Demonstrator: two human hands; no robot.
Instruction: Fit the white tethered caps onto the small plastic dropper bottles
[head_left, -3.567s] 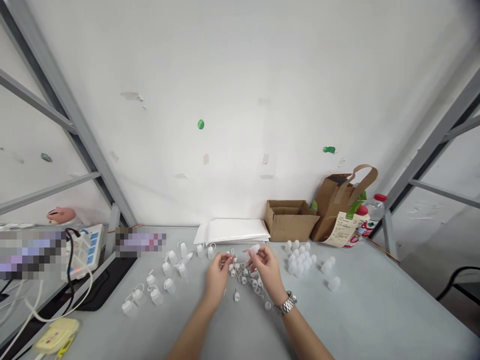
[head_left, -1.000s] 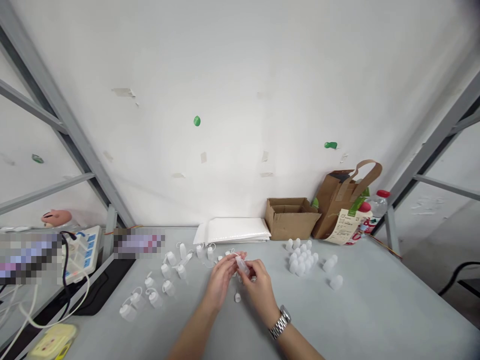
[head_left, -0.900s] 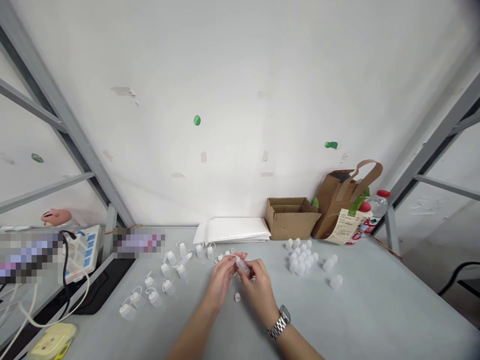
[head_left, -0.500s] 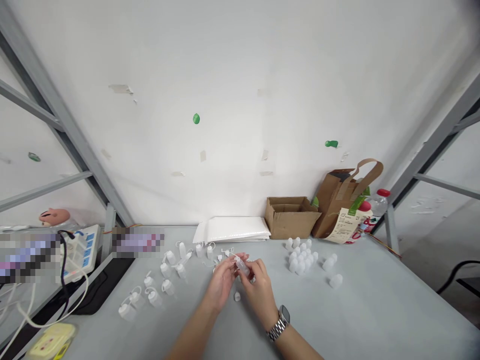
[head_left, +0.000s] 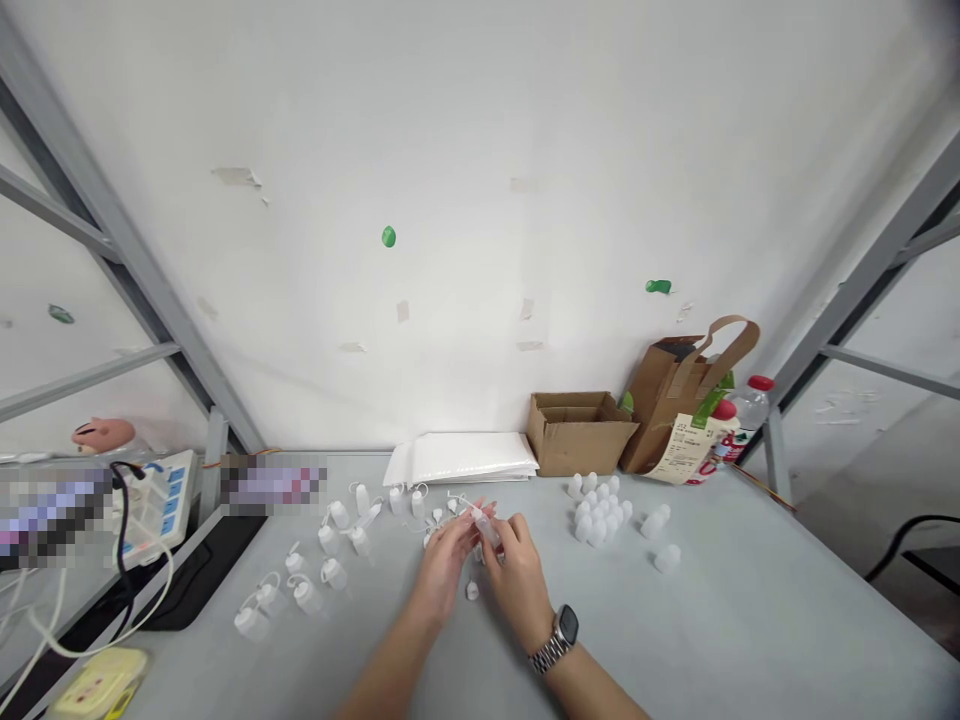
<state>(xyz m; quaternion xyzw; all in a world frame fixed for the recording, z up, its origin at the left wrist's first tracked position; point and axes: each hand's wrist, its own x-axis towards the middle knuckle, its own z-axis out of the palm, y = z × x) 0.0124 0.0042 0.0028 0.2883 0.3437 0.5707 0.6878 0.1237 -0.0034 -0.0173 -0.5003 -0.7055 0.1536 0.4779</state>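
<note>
Both hands meet over the middle of the grey table around a small translucent squeeze bottle [head_left: 487,530] with a white cap. My left hand [head_left: 445,560] has its fingers closed about the cap end. My right hand [head_left: 517,570], with a watch on its wrist, grips the bottle's body. One loose white cap [head_left: 472,591] lies on the table just below the hands. More white caps [head_left: 438,516] lie behind the left hand, partly hidden by it. To the left stand several capped bottles [head_left: 307,598], some with looped tethers; to the right is a cluster of bottles without caps [head_left: 600,520].
A cardboard box [head_left: 581,445], a brown paper bag [head_left: 660,400] and a red-capped plastic bottle [head_left: 752,402] stand along the back right. White envelopes [head_left: 465,458] lie against the wall. A power strip [head_left: 169,505] with cables and a yellow case [head_left: 101,682] are at the left.
The hands stay together on the bottle, with only slight finger movement at its cap end. The whole view has shifted slightly.
</note>
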